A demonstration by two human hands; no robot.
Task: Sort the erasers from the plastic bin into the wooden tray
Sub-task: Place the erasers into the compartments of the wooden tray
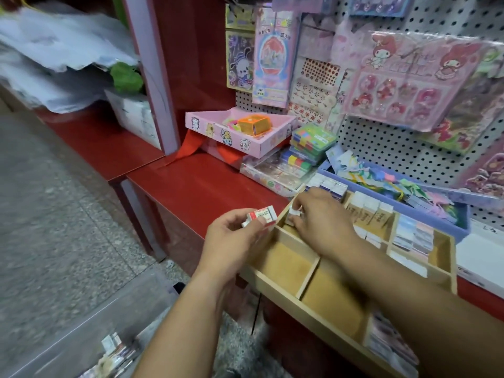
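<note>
A long red shelf [207, 186] runs across the middle of the view. Behind it stands a white pegboard [381, 143], on which hang many pink sticker packs [403, 77]. On the left and below is a grey speckled floor [41, 214]. At the lower left corner stands the clear plastic bin [81, 320]. Some loose erasers [114, 350] lie inside it, too blurred to tell their kind.

The wooden tray [283, 266] rests at the front of the shelf and is divided into compartments. The two near compartments in the middle show bare wood. The far compartments on the right hold rows of erasers [373, 211] in tan and white sleeves, and beside them are pastel ones. Behind the tray lies a blue bin [461, 225]. Farther to the left is a pink box [218, 132] with an orange pack in it.

The left hand [231, 241] is just beside the left corner of the tray, outside of it. Its fingers are curled, and between thumb and fingers it holds a 2B eraser [263, 215], white with a red sleeve. The right hand [324, 222] is over the far left compartment of the tray. Its fingertips pinch a small white eraser [294, 212] close to the tray wall. It is not possible to tell if this eraser touches the tray.
</note>
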